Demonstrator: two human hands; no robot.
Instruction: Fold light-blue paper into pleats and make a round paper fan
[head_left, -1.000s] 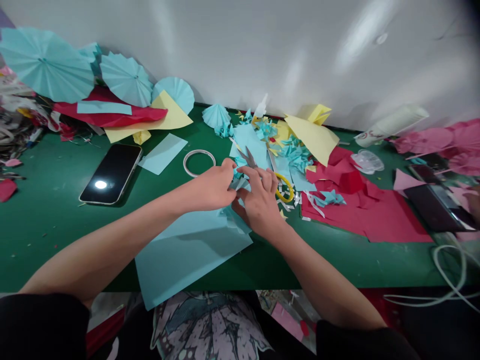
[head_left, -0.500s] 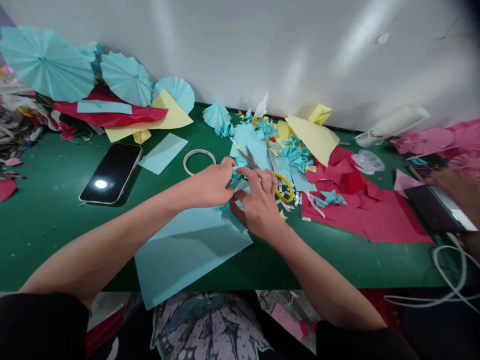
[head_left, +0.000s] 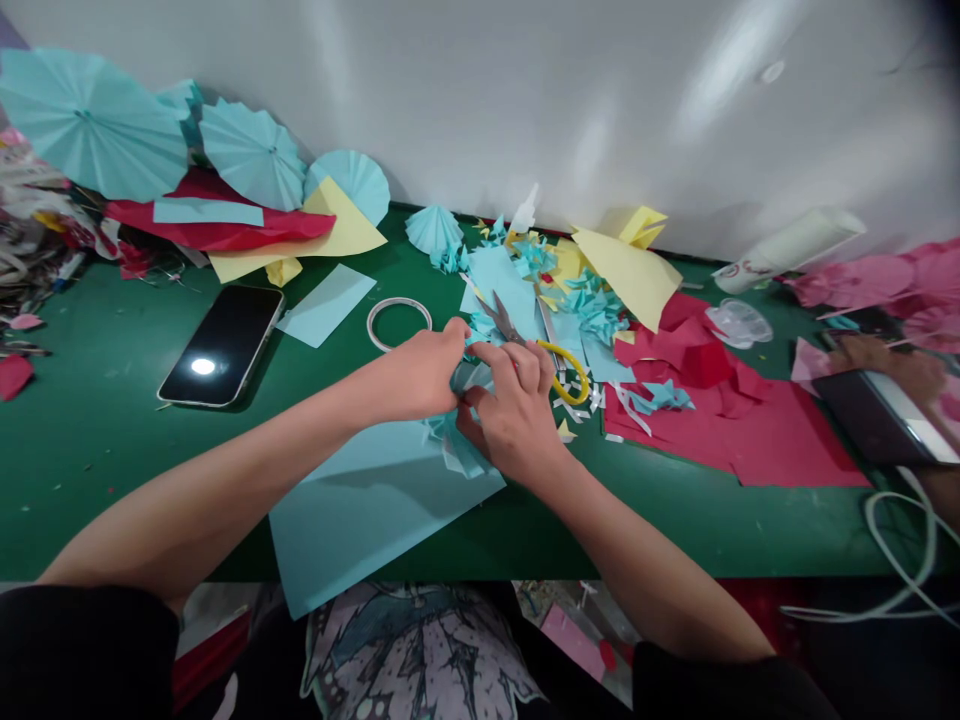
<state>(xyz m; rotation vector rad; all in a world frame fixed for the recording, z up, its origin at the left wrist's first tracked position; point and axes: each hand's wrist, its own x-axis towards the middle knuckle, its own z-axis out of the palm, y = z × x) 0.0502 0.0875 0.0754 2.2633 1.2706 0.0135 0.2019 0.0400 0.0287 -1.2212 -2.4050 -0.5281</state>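
My left hand [head_left: 421, 375] and my right hand [head_left: 516, 412] meet at the middle of the green table [head_left: 105, 420], fingers pinched together on a small pleated light-blue paper piece [head_left: 459, 448]. Both hands are closed on it. Under them lies a large light-blue paper sheet [head_left: 375, 510] that hangs over the table's front edge. Just beyond my right hand lie scissors with yellow handles [head_left: 559, 365], blades pointing up-left.
A black phone [head_left: 223, 345] lies left, a white tape ring [head_left: 397, 322] near my left hand. Blue paper fans [head_left: 97, 125] and red and yellow sheets crowd the back left. Red paper [head_left: 750, 430] and scraps lie right. Another person's hand [head_left: 885, 360] rests at a dark tablet [head_left: 874, 425] at far right. White cable [head_left: 900, 560].
My hands have drawn the pleated blue piece slightly toward me and its folds now show below my fingers. The other person's hand at far right has shifted left over the tablet.
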